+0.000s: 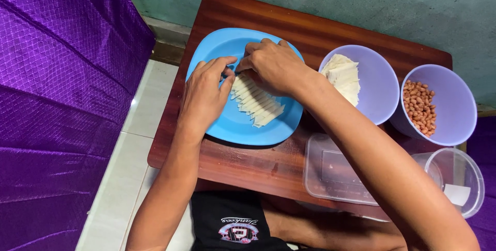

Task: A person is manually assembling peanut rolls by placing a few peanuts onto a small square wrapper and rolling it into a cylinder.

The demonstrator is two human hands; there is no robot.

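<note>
Left hand (pixel 204 93) and right hand (pixel 274 65) meet over blue plate (pixel 243 127) on wooden bench (pixel 248 165), fingers curled, pinching upper end of row of pale folded wrappers (pixel 257 103). Right of plate: lilac bowl of wrappers (pixel 380 83), lilac bowl of peanuts (pixel 454 103), clear lidded containers (pixel 330 171).

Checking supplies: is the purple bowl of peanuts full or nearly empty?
Partly filled: the peanuts form a heap against one side of the purple bowl, leaving much inner wall bare.

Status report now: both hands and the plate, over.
Left hand and right hand both on pale folded wrapper strips. Strips rowed on round blue plastic plate. Nothing blocking.
</note>
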